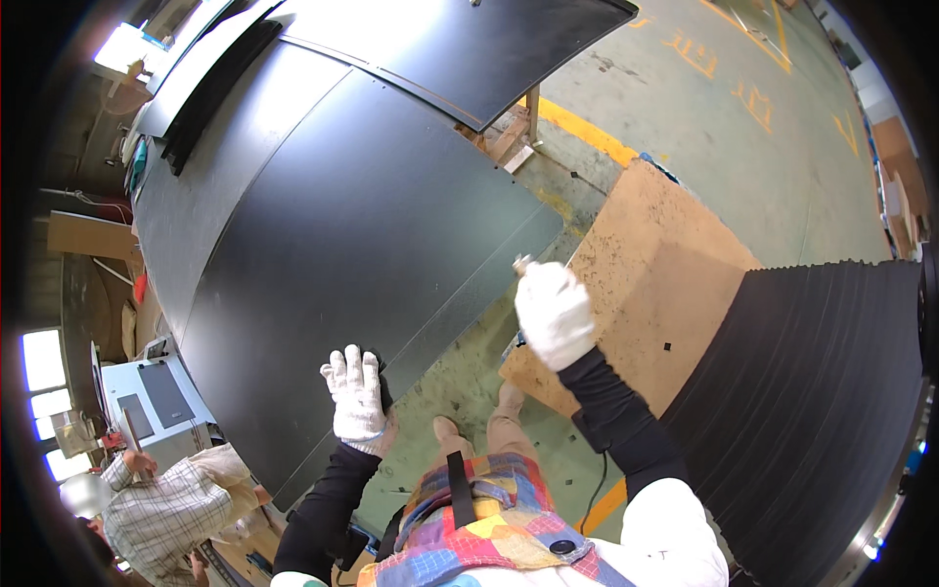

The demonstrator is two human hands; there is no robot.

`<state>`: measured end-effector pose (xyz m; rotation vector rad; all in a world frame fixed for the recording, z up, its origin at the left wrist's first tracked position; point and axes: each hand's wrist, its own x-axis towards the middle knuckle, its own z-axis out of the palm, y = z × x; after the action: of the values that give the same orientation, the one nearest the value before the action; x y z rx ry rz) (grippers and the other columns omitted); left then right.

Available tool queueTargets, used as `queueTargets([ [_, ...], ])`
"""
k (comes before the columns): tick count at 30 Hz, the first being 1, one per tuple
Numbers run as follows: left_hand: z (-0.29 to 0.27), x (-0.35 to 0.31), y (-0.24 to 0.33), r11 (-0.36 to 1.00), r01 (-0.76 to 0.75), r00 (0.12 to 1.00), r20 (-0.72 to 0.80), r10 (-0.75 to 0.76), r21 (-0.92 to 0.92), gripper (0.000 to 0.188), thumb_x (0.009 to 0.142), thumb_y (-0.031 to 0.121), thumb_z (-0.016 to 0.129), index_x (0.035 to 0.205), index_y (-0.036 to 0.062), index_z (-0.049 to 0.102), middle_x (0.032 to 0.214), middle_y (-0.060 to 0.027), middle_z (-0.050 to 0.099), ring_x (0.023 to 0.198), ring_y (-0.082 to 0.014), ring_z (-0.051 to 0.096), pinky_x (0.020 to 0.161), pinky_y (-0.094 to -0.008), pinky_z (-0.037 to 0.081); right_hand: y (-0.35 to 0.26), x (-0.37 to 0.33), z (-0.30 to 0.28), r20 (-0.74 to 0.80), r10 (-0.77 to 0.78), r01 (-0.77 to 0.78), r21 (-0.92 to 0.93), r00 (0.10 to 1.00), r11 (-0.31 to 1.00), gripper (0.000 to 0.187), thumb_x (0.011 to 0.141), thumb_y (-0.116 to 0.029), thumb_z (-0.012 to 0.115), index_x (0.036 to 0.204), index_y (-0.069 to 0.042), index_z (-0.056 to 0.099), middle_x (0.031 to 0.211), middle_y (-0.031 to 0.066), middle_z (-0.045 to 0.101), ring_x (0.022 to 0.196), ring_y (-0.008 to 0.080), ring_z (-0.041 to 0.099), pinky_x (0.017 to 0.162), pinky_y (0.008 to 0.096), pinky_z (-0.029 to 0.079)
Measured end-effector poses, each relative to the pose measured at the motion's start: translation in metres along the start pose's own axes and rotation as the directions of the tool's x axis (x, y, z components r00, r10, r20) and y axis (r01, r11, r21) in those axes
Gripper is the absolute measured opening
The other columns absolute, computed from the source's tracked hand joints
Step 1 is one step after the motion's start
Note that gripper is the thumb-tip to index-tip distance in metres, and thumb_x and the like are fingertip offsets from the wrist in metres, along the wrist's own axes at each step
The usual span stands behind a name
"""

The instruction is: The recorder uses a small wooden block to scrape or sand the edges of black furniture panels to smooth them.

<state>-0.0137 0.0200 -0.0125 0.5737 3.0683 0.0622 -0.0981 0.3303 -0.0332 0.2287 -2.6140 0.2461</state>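
a white-gloved left hand (355, 396) lies open, fingers slightly spread, on a large black sheet (372, 235), close to the sheet's near edge; its palm is hidden. the right hand (555, 313), also gloved and slightly blurred, is closed around a small object (522, 264). only a pale tip shows past the fingers, too little to tell its kind. this hand appears beside the sheet's right-hand edge, in front of a brown board (655, 254); whether it touches either is unclear. farther right, a stack of black sheets (812, 391) runs into the dark rim of the view. beyond the large sheet, another black panel (509, 59) is cut off at the top. at lower left, a co-worker in a plaid shirt (166, 509) is only partly visible.
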Motion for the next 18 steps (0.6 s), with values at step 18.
queueTargets([
  [18, -0.008, 0.007, 0.007, 0.998, 0.055, 0.998, 0.027, -0.054, -0.022, 0.088, 0.057, 0.003, 0.068, 0.138, -0.0044, 0.034, 0.142, -0.0286, 0.031, 0.136, -0.0505, 0.023, 0.112, -0.0620, 0.012, -0.089, -0.030, -0.005, -0.026, -0.244, 0.244, 0.209, 0.970, 0.947, 0.010, 0.086, -0.010, 0.060, 0.087, 0.000, 0.059, 0.064, 0.0049, 0.049, 0.057, 0.0171, 0.052, 0.041, 0.0290, 0.043],
])
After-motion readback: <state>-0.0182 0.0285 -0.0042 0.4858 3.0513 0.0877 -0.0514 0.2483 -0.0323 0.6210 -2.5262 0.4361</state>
